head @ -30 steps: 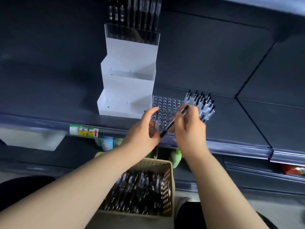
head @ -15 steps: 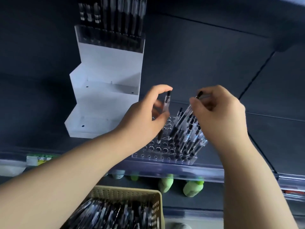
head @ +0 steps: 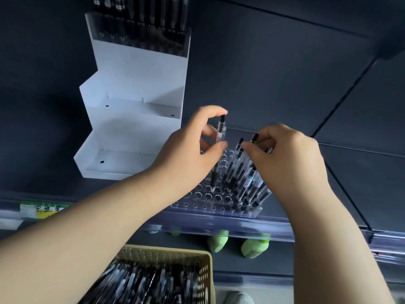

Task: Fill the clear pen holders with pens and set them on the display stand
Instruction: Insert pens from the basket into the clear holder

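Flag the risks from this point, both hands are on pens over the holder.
1. The left hand holds its pen high, the tip just at the clear pen holder; it may miss its hole.
2. The right hand works among leaning pens; a nudge could tip them.
3. The holder sits near the shelf edge; a push could slide it off.

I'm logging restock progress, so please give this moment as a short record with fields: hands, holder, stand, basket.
left hand: pinches a pen upright, tip over an open hole
right hand: grips the top of another pen among those already seated
holder: clear, on the shelf edge; right side filled, left holes vacant
stand: white, stepped; top tier has a filled holder, lower two bare
basket: below, holds many loose pens
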